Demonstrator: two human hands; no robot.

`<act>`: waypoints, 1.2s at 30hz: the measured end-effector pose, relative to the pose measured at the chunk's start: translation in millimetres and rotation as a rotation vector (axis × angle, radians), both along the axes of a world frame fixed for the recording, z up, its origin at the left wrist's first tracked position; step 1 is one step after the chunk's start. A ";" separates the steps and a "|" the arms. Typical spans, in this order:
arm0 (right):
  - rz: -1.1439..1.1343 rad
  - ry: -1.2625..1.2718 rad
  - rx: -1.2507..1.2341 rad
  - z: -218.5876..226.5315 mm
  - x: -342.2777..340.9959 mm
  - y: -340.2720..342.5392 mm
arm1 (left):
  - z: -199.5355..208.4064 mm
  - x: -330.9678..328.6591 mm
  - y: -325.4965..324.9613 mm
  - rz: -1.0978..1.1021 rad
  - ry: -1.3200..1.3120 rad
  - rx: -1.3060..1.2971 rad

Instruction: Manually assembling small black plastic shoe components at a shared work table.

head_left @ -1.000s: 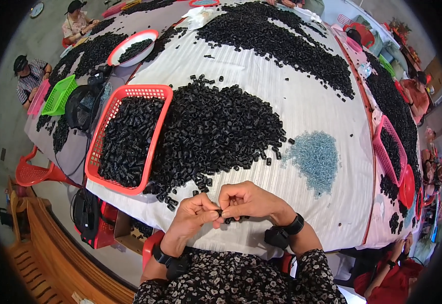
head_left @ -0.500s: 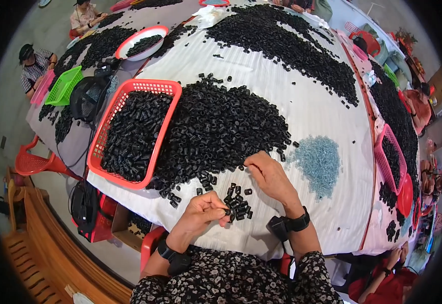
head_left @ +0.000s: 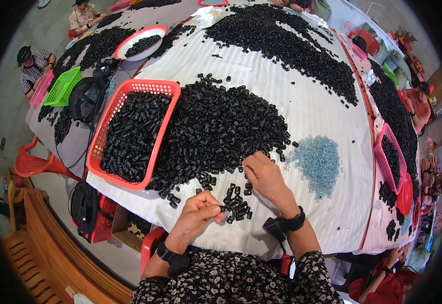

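My left hand (head_left: 199, 213) pinches a small black cylindrical cap (head_left: 221, 208) between thumb and fingers, just left of a little cluster of loose black caps (head_left: 238, 205). At the near right edge of the large heap of black caps (head_left: 226, 121), my right hand (head_left: 265, 175) is closed with its fingers curled down. Its fingertips are partly hidden, so whatever they hold does not show. A red plastic basket (head_left: 93, 152) full of the same caps stands against the heap's left side. Right of my right hand lies a pile of small clear bluish pieces (head_left: 316, 164).
A white cloth (head_left: 327, 223) covers the table. More black caps (head_left: 282, 45) spread across its far part. A red-rimmed white basin (head_left: 157, 48), a green basket (head_left: 61, 91) and a pink basket (head_left: 383, 152) stand farther out. Several people sit around, and a wooden chair (head_left: 53, 253) is at lower left.
My right hand has drawn slightly toward me and left. My left hand has shifted a little left, and the black cap now shows at its fingertips.
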State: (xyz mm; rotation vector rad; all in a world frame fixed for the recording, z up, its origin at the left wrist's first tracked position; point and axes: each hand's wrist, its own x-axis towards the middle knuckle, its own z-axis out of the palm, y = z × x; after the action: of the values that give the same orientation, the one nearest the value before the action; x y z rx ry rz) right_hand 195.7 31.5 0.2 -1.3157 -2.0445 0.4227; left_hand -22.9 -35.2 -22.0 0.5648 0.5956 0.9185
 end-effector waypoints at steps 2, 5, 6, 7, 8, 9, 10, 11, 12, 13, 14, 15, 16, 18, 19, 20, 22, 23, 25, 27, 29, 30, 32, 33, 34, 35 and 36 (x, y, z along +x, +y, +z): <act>-0.015 -0.085 0.081 -14.6 -10.8 0.2 | -0.8 1.7 0.4 -0.006 0.015 -0.001; -0.022 -0.187 0.159 -24.7 -21.3 -1.8 | 3.8 2.8 0.1 -0.005 0.034 0.008; -0.021 -0.202 0.141 -22.9 -23.2 -3.0 | 3.1 2.6 -0.3 -0.005 0.034 0.007; -0.021 -0.217 0.123 -21.0 -24.0 -4.5 | 2.1 2.3 -0.6 -0.001 0.044 0.009; -0.020 -0.216 0.125 -19.1 -24.5 -5.6 | 2.3 1.8 -0.5 0.004 0.054 0.013; -0.028 -0.169 0.104 -17.3 -24.9 -6.8 | 4.0 1.5 -0.3 0.005 0.055 0.015; -0.036 -0.122 0.082 -14.5 -25.4 -7.8 | 6.6 1.2 0.2 0.032 0.049 0.027; -0.028 -0.120 0.083 -9.3 -25.9 -9.1 | 6.7 0.1 0.1 0.065 0.045 0.038; 0.040 0.060 -0.022 0.8 -25.2 -10.9 | 7.4 -1.1 0.4 0.074 0.047 0.039; 0.109 0.238 -0.129 8.9 -24.5 -12.3 | 8.2 -2.2 0.9 0.103 0.039 0.051; 0.128 0.304 -0.218 12.6 -22.8 -15.4 | 8.7 -2.4 1.7 0.127 0.030 0.065; 0.133 0.304 -0.218 16.7 -25.0 -19.3 | 8.7 -2.5 2.5 0.132 0.031 0.066; 0.147 0.454 -0.406 20.7 -27.6 -23.7 | 8.2 -2.6 3.2 0.142 0.031 0.072; 0.182 0.622 -0.600 24.8 -30.7 -29.1 | 8.9 -2.3 3.5 0.145 0.044 0.084; 0.185 0.621 -0.599 25.9 -31.1 -30.5 | 9.9 -2.2 3.1 0.148 0.044 0.086; 0.226 0.609 -0.585 25.7 -31.5 -31.7 | 10.0 -2.3 2.0 0.158 0.074 0.100; 0.271 0.592 -0.599 25.3 -32.8 -33.7 | 10.4 -1.9 0.6 0.173 0.105 0.114; 0.275 0.591 -0.600 26.4 -34.1 -34.3 | 10.8 -1.8 1.0 0.178 0.131 0.132; 0.300 0.559 -0.577 30.8 -36.6 -35.8 | 11.6 -1.2 1.0 0.187 0.158 0.150; 0.315 0.545 -0.556 33.4 -37.5 -36.4 | 12.8 0.4 1.3 0.195 0.182 0.170; 0.330 0.531 -0.535 34.8 -38.0 -36.9 | 14.3 0.8 1.1 0.202 0.200 0.179; 0.313 0.509 -0.561 35.2 -38.0 -37.2 | 14.7 1.0 1.1 0.208 0.218 0.187; 0.295 0.486 -0.587 36.5 -38.7 -37.6 | 12.9 1.1 0.8 0.212 0.221 0.196; 0.312 0.464 -0.535 37.4 -39.5 -37.7 | 12.1 1.1 0.6 0.215 0.224 0.205; 0.329 0.442 -0.483 37.8 -40.1 -37.6 | 12.3 1.1 0.3 0.215 0.224 0.204; 0.329 0.442 -0.484 37.3 -40.1 -37.2 | 12.8 1.2 0.0 0.222 0.235 0.214; 0.341 0.411 -0.445 36.4 -40.2 -36.8 | 13.5 1.4 -0.5 0.229 0.246 0.224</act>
State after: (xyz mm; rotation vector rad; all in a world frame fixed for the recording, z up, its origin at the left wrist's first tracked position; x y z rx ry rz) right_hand 155.5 -5.3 36.6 -0.9984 -1.8753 1.2513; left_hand -21.5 -35.7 -8.5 0.8311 0.7957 1.1498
